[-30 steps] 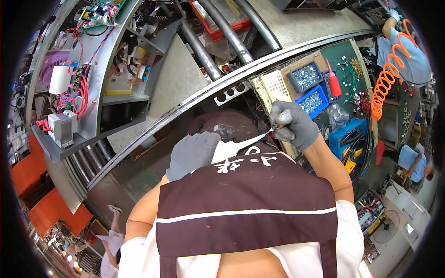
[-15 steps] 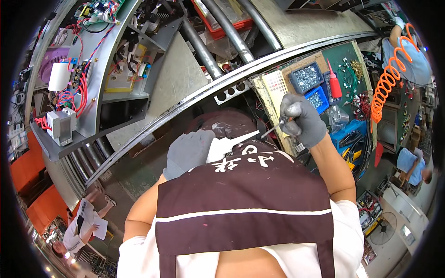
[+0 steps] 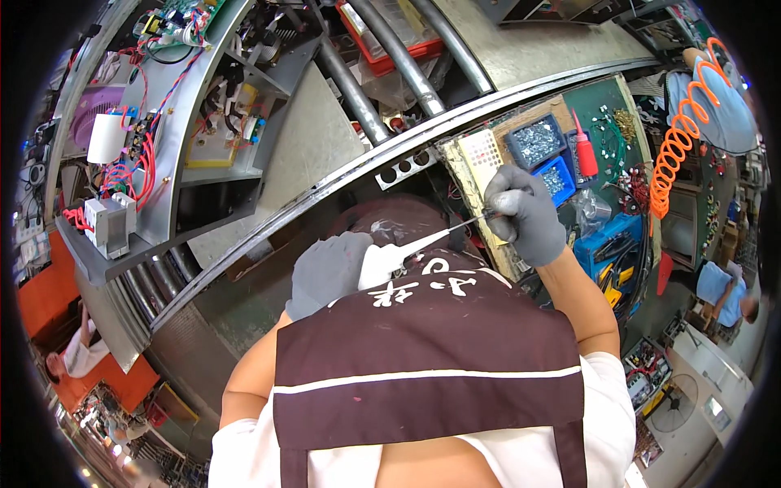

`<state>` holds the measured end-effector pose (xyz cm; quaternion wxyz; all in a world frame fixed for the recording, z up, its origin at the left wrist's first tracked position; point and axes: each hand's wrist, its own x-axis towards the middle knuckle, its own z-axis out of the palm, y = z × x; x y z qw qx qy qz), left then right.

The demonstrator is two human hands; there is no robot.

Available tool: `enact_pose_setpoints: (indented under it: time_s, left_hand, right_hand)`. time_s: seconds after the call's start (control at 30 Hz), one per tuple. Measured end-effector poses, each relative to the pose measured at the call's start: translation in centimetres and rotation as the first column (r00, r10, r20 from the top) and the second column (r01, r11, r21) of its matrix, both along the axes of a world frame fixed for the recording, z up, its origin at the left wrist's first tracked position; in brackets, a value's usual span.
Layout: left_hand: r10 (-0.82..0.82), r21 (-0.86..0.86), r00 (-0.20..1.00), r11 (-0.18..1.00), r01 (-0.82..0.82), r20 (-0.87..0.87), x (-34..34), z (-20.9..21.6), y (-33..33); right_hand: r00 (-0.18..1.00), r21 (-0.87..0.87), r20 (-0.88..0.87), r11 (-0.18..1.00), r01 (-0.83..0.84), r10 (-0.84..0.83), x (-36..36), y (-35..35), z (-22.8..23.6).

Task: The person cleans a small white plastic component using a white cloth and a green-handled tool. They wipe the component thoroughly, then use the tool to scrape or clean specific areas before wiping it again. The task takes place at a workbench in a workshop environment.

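Note:
My left hand point(image 3: 325, 271), in a grey glove, grips the white handle of a thin pointed tool point(image 3: 407, 250). The tool's metal tip reaches right toward my right hand point(image 3: 525, 213), also gloved in grey, whose fingers are pinched shut at that tip; what they pinch is too small to see. Both hands hover just above my dark brown apron point(image 3: 423, 350). Behind my right hand lies a pale perforated board point(image 3: 480, 156) on the bench.
Blue bins of small metal parts point(image 3: 537, 142) and a red bottle point(image 3: 584, 153) sit on a green mat at right. A metal rack with wired electrical parts point(image 3: 138, 154) curves at left. An orange coiled hose point(image 3: 679, 138) hangs far right. Other people are at the frame edges.
My right hand has shifted slightly up and right along the tool tip. My left hand stays on the handle.

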<state>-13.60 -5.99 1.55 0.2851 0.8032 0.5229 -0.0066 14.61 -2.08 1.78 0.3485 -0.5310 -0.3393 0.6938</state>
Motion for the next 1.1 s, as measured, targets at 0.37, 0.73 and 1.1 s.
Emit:
enact_pose_setpoints:
  time_s: [0.37,0.73,1.1]
  left_hand:
    - [-0.056,0.001,0.998,0.998,0.056,-0.005,-0.1,-0.2,0.2]
    - [-0.063,0.013,0.998,0.998,0.063,0.027,-0.2,-0.5,0.5]
    - [-0.092,0.061,0.993,0.994,0.088,0.071,-0.3,-0.6,0.7]
  right_hand:
    - [0.923,-0.269,-0.365,0.963,0.019,-0.121,-0.2,-0.3,-2.3]
    - [0.979,-0.079,-0.046,0.976,-0.203,0.2,-2.6,0.4,0.4]
    - [0.895,0.244,0.321,0.886,-0.395,0.311,-0.6,0.9,1.7]
